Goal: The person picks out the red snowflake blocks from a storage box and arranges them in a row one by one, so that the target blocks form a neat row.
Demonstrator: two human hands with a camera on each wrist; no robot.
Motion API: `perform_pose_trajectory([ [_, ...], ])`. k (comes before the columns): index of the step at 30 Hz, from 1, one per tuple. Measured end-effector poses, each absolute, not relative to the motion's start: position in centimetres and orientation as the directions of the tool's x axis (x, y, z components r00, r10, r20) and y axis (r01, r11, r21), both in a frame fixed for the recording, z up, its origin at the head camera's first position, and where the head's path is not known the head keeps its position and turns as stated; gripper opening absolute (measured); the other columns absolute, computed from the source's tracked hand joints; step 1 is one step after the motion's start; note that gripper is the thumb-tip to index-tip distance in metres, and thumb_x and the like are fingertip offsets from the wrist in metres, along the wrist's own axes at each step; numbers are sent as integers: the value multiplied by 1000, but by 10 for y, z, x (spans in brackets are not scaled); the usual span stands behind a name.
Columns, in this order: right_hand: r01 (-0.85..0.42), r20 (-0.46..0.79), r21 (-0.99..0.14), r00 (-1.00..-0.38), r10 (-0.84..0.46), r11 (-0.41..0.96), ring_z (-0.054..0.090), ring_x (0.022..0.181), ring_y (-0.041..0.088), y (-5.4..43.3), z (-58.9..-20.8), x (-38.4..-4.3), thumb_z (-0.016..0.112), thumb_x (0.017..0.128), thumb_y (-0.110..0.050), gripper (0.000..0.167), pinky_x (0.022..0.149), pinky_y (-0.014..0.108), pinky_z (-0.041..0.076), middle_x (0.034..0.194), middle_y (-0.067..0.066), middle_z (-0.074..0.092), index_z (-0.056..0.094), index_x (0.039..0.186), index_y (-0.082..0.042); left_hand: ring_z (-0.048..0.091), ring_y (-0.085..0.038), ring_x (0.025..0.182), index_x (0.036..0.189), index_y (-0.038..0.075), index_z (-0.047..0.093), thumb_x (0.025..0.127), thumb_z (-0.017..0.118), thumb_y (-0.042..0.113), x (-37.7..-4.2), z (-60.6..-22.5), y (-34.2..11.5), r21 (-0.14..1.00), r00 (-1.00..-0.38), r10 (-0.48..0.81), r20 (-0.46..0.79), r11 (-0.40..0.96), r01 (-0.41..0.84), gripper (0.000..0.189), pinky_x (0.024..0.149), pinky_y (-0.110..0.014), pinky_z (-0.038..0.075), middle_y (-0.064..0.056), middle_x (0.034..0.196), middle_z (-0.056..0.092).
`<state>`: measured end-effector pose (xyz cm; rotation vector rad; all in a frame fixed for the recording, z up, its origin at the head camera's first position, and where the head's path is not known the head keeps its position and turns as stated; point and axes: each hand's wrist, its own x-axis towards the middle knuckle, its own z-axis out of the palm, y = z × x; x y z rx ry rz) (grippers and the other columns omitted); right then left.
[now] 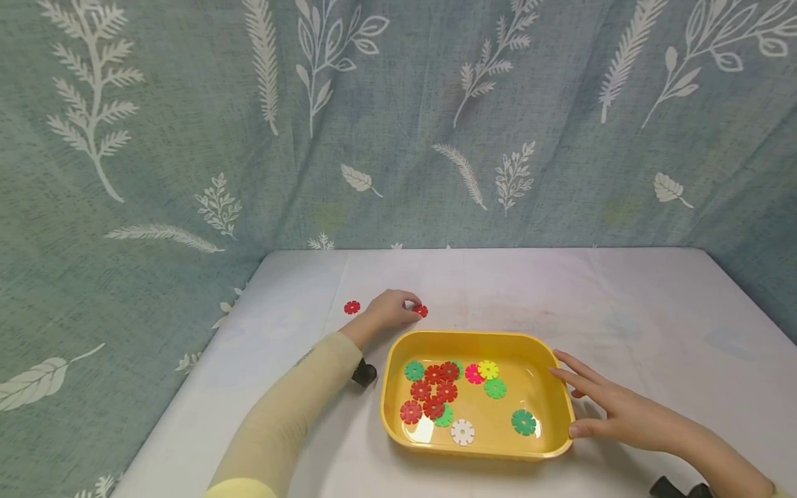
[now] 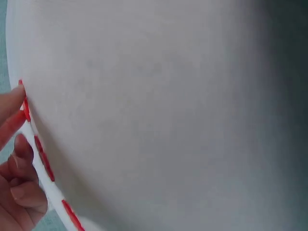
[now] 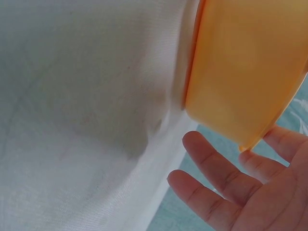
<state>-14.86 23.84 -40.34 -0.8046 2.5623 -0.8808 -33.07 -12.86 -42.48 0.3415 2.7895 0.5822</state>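
Observation:
My left hand (image 1: 389, 310), behind the yellow tub (image 1: 535, 349), pinches a red notched disc (image 1: 422, 311) between thumb and forefinger. Another red disc (image 1: 351, 307) lies left of that hand on the tabletop. The left wrist view shows further red discs (image 2: 44, 159) edge-on, past the fingers. At the tub's right end, my right hand (image 1: 623, 408) rests fingertips against the rim, with fingers extended. Inside the tub lie several red discs (image 1: 434, 407), several green ones (image 1: 524, 422), a pink one (image 1: 474, 374), a yellow one (image 1: 488, 370) and a white one (image 1: 463, 432).
A white cloth (image 1: 660, 311) covers the table under the tub. Leaf-patterned green-blue fabric (image 1: 398, 138) hangs behind the table and along its sides. Black wrist gear (image 1: 364, 373) sits on the left wrist, close to the tub's left wall.

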Motion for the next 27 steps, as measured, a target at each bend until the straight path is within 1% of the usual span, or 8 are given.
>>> perform_pose_trajectory([
  [3,-410,-106,-641,-790,-604,649,51,102,20,238,-403,-149,61,84,-41,77,70,30,46,154,9,5,22,146,-15,52,-17,82,119,19,60,85,64,31,-332,-419,-134,458,-943,264,-203,877,147,37,73,-28,48,-4,102,60],
  [7,-424,-94,-638,-785,-612,642,51,102,19,238,-404,-150,61,84,-40,77,71,30,46,154,6,4,22,146,-15,52,-19,68,123,17,56,87,62,29,-335,-405,-144,523,-963,239,-123,840,142,38,60,-25,48,-7,92,58],
  [10,-428,-96,-634,-783,-614,645,51,103,20,239,-404,-150,61,84,-40,77,72,30,47,154,3,2,21,146,-15,51,-20,68,123,16,56,88,61,27,-333,-392,-153,540,-970,231,-72,827,157,37,60,-24,49,-7,91,57],
  [13,-427,-98,-631,-784,-612,648,52,103,22,240,-404,-150,60,85,-41,77,73,31,47,154,3,2,21,146,-15,50,-20,72,123,16,56,88,60,27,-327,-381,-160,544,-969,244,-42,819,183,37,63,-23,49,-7,92,56],
  [19,-436,-88,-623,-786,-612,649,53,102,22,240,-405,-149,60,84,-41,77,72,31,48,154,2,2,22,145,-14,49,-19,68,120,16,58,88,61,24,-308,-367,-174,556,-957,288,11,794,246,33,59,-25,45,-6,85,56],
  [22,-421,-105,-634,-784,-612,649,53,103,24,239,-405,-150,60,84,-41,78,73,31,48,154,5,2,21,146,-15,47,-18,63,118,15,59,87,62,22,-296,-366,-177,564,-943,332,24,774,287,32,56,-25,43,-5,81,56],
  [25,-414,-115,-640,-781,-614,647,53,104,26,239,-405,-151,60,85,-41,78,73,32,48,154,7,1,20,146,-14,47,-17,64,117,13,60,86,64,21,-281,-366,-175,553,-920,390,29,761,340,32,56,-23,43,-3,78,55],
  [27,-429,-101,-633,-779,-618,644,53,103,26,240,-405,-150,60,85,-40,78,73,32,48,154,3,1,21,146,-13,47,-17,65,114,12,61,86,64,20,-271,-366,-172,539,-902,430,41,751,382,30,56,-23,43,-2,76,56],
])
